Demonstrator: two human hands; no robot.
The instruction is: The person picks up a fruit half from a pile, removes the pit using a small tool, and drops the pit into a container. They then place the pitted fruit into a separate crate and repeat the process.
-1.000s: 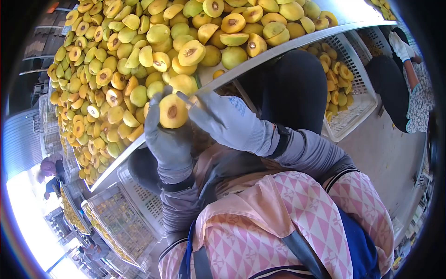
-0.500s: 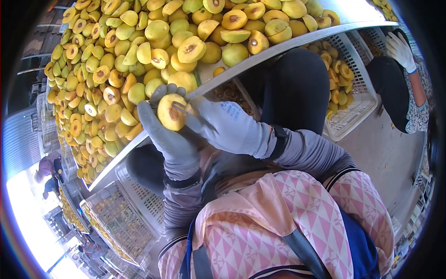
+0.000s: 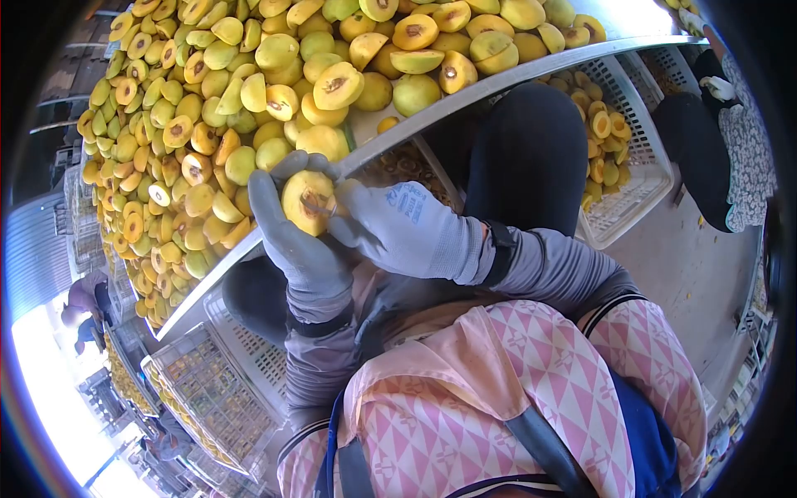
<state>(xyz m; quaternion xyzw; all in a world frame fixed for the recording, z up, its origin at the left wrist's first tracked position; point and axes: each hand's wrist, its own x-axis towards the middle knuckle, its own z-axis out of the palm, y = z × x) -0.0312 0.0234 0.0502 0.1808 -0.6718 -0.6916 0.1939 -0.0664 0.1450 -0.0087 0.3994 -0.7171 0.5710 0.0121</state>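
Left hand [image 3: 309, 253] clamped around a fruit half [image 3: 295, 199], cut face up toward the camera, just off the table's [image 3: 432, 118] near edge. Right hand [image 3: 415, 228] closed on a small tool [image 3: 315, 204], mostly hidden, its tip at the pit area. Fruit pile [image 3: 276, 51] reaches that near edge. Handling, my judgement: cup firmly from below, fingers clear of the tip, keep the tool close around the pit, short controlled turns, spare the flesh.

single head-worn view, looking forward and steeply down from above the chest, close over both hands, fisheye-wide
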